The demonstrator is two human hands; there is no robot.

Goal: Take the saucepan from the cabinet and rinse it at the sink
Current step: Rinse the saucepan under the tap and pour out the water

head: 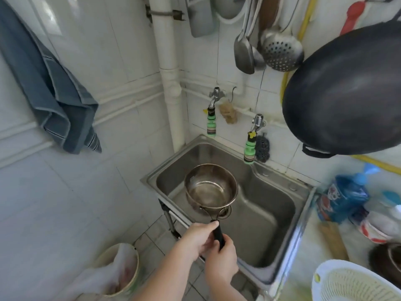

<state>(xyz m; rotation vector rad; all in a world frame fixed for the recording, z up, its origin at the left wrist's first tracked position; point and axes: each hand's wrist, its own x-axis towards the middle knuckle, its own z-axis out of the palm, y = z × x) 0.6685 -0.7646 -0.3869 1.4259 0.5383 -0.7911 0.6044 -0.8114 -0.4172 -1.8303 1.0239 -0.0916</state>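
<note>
Both the left hand and the right hand curl their fingers around the black handle of the round stainless-steel saucepan, held above the rectangular steel sink; no writing is readable.

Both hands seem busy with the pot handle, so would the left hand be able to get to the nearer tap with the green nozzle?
Probably yes. The left hand shares the saucepan handle with the right hand, so it could let go, and nothing blocks the way to the tap.
</note>
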